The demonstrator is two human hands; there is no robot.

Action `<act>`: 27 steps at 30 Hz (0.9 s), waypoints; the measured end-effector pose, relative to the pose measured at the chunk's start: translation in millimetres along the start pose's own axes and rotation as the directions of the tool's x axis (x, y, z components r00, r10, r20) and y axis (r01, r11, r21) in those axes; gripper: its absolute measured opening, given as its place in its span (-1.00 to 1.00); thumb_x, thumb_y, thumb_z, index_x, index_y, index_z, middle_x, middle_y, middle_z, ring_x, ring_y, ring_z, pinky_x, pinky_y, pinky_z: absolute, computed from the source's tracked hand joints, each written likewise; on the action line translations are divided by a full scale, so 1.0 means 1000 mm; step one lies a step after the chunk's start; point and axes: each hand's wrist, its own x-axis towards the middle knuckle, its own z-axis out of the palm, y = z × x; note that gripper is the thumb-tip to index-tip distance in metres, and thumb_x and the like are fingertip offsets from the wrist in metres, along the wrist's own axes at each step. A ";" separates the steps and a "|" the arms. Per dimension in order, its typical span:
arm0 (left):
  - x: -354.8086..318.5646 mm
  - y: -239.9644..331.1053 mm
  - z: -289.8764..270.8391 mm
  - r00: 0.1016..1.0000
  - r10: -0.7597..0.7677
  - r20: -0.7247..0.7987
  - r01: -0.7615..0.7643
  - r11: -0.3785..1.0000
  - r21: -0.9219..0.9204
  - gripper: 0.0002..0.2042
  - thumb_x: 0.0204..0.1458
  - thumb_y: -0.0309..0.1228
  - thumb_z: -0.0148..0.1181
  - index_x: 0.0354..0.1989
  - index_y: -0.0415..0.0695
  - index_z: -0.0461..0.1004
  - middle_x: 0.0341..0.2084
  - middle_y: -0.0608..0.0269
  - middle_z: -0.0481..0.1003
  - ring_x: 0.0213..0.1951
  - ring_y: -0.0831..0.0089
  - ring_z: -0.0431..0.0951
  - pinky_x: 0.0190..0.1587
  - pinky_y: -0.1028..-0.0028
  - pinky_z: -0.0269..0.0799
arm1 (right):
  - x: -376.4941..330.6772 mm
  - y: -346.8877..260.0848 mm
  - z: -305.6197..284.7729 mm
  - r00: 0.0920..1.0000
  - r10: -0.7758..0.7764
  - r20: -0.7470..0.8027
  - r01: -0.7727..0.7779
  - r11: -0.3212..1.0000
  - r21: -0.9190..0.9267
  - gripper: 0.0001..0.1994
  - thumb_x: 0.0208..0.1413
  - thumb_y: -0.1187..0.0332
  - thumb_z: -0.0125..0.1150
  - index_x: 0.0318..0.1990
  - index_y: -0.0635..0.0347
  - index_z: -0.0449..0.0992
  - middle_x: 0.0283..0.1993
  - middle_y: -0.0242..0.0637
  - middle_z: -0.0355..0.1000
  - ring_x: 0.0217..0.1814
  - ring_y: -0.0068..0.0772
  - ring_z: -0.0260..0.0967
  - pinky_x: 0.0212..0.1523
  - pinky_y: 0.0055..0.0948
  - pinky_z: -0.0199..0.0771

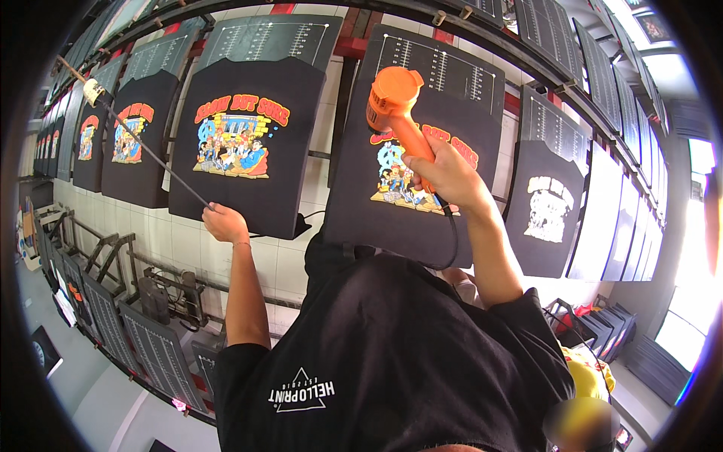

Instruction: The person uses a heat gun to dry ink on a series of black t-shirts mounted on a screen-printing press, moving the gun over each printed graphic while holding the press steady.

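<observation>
My right hand (450, 175) is closed round the handle of an orange hand-held blow dryer (410, 135). The dryer's head is over the upper part of a colourful cartoon print on a black T-shirt (354, 203). A black cable (455, 237) hangs from its handle. My left hand (224, 223) is closed on what looks like a taut dark cord (162, 160). That line runs up and left to a cream-wrapped wooden stick (94, 92). Beside my left hand, another printed black T-shirt (248, 192) lies on its board.
Printing boards (271, 38) with white ruled marks stand in a row on a dark metal rail. More printed shirts continue leftward; a shirt with a white print (546, 211) lies at right. Metal frames (154, 294) stand at lower left. A person in yellow (587, 373) is at lower right.
</observation>
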 end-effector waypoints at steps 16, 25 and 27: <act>0.000 0.002 0.001 1.000 -0.027 -0.006 0.027 0.999 -0.021 -0.58 0.30 -0.20 -0.25 -0.23 -0.33 0.44 -0.27 -0.06 0.48 -0.18 -0.07 0.48 -0.15 0.00 0.39 | 0.003 0.001 -0.013 0.998 0.026 -0.059 -0.028 0.999 -0.039 -0.63 0.13 0.29 0.22 0.02 0.33 0.43 -0.57 -0.40 0.34 -0.60 -0.68 0.29 -0.52 -0.58 0.33; 0.001 -0.002 0.002 1.000 -0.007 0.010 0.008 0.999 -0.034 -0.53 0.30 -0.17 -0.28 -0.14 -0.36 0.45 -0.19 -0.13 0.49 -0.12 -0.12 0.49 -0.11 -0.02 0.39 | 0.002 0.008 -0.026 1.000 0.023 -0.005 -0.023 1.000 -0.004 -0.68 0.15 0.30 0.18 -0.10 0.41 0.39 -0.52 -0.34 0.37 -0.51 -0.58 0.41 -0.45 -0.51 0.46; 0.001 -0.002 0.002 1.000 -0.021 0.000 0.021 0.999 -0.050 -0.54 0.30 -0.17 -0.28 -0.15 -0.37 0.45 -0.20 -0.14 0.49 -0.13 -0.12 0.49 -0.11 -0.02 0.39 | 0.003 0.011 -0.024 0.999 0.000 -0.049 0.000 1.000 -0.013 -0.68 0.15 0.29 0.19 -0.09 0.41 0.40 -0.52 -0.34 0.38 -0.54 -0.58 0.40 -0.47 -0.52 0.44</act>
